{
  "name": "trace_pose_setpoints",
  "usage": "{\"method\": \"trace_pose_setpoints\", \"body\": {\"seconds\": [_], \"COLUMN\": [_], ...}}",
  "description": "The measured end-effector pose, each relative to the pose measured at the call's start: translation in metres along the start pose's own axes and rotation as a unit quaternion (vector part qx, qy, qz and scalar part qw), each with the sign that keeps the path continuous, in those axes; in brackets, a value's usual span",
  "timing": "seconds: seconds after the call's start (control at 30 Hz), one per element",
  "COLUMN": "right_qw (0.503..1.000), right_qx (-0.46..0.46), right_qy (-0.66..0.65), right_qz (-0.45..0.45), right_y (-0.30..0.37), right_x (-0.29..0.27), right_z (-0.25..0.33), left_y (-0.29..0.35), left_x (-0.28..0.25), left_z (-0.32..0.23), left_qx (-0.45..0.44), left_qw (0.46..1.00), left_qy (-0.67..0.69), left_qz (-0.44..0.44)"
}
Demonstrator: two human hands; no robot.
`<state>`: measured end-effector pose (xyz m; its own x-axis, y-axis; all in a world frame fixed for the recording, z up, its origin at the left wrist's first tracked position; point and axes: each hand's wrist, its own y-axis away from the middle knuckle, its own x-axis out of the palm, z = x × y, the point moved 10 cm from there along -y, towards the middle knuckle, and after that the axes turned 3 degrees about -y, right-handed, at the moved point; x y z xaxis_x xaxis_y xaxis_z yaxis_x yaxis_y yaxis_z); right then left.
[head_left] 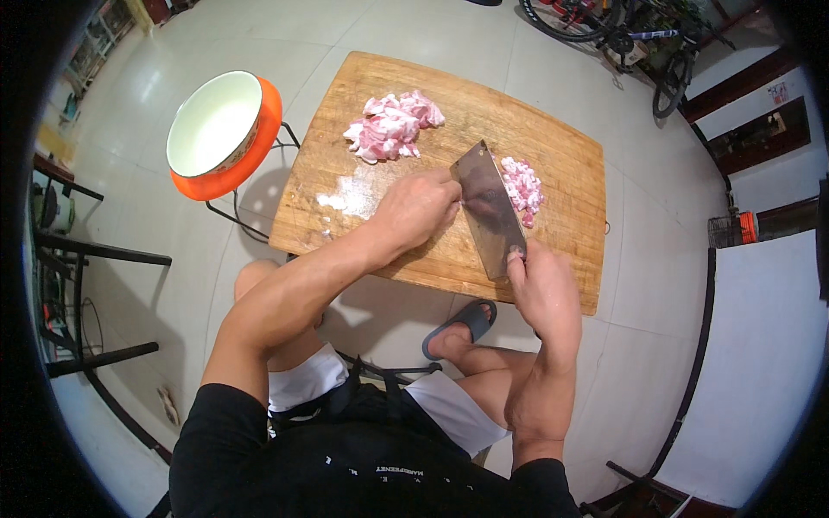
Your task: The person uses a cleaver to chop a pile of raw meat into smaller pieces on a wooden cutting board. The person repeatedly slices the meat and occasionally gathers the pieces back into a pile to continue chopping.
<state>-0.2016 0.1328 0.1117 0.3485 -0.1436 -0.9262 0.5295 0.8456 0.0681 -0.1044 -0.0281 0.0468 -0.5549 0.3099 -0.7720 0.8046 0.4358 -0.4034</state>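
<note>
1. Cleaver [489,207]: one, blade down on the wooden chopping board [553,147], handle clenched in the right hand [542,289].
2. Left hand [419,207]: curled, fingertips against the blade's flat side, gripping nothing I can make out.
3. Meat: two heaps, a large pile [393,127] at the far side and a small chopped pile [522,186] just right of the blade.
4. Bowl [220,129]: one, orange outside, white inside, left of the board.

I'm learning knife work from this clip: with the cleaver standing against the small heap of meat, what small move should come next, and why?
Probably a short sweep of the cleaver to the right. The right hand grips its handle, the left hand rests against the blade's flat, and the small meat pile lies just right of the blade, apart from the bigger pile on the cutting board.
</note>
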Motion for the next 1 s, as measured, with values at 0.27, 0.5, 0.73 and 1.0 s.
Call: {"method": "trace_pose_setpoints", "body": {"seconds": [0.27, 0.5, 0.73, 1.0], "right_qw": [0.999, 0.961, 0.925, 0.925], "right_qx": [0.014, 0.122, 0.164, 0.151], "right_qy": [0.005, -0.236, -0.342, -0.348], "right_qz": [-0.029, 0.072, 0.007, -0.016], "right_y": [-0.021, -0.059, -0.064, -0.046], "right_x": [0.014, 0.041, 0.028, 0.013], "right_z": [0.006, -0.085, -0.12, -0.084], "left_y": [0.004, -0.001, -0.022, -0.022], "left_x": [0.018, 0.017, 0.006, -0.008], "left_z": [-0.017, -0.011, 0.003, 0.007], "left_qx": [0.015, 0.011, -0.028, -0.066], "left_qw": [0.997, 0.996, 0.999, 0.997], "left_qy": [0.009, 0.013, -0.01, 0.035], "left_qz": [0.078, 0.083, 0.015, -0.007]}}
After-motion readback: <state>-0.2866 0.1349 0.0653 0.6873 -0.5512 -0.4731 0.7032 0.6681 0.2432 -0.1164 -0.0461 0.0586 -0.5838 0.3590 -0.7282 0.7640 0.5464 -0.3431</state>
